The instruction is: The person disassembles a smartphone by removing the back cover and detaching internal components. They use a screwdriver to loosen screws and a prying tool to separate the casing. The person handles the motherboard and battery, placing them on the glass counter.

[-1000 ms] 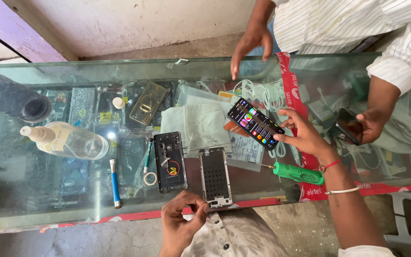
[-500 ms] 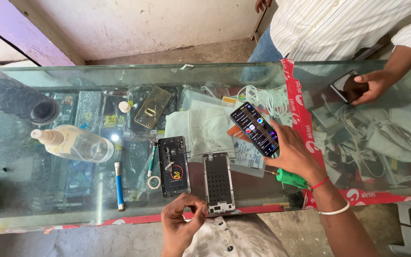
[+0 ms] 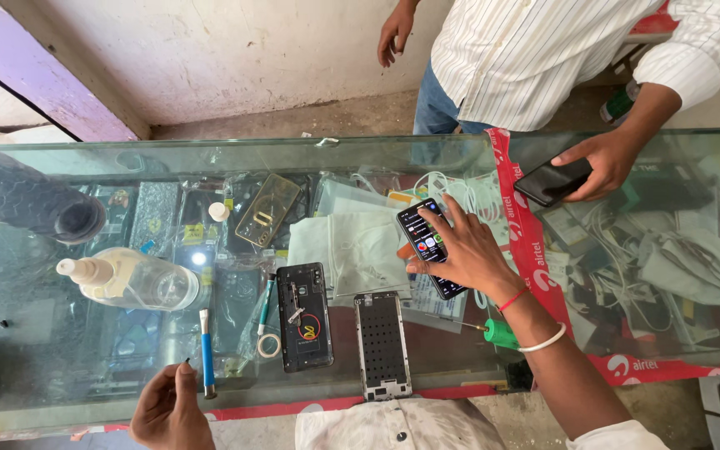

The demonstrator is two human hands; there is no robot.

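Lit smartphone [image 3: 428, 244] — black, screen up, lying slantwise on the glass counter [image 3: 60, 333] beside a white cloth [image 3: 352, 250].

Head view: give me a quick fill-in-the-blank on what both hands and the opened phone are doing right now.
1. The right hand rests on a smartphone whose screen is ____.
2. The left hand is nearest the ____-handled tool.
3. The opened phone lies on the ____ counter.

Missing words: lit; blue; glass
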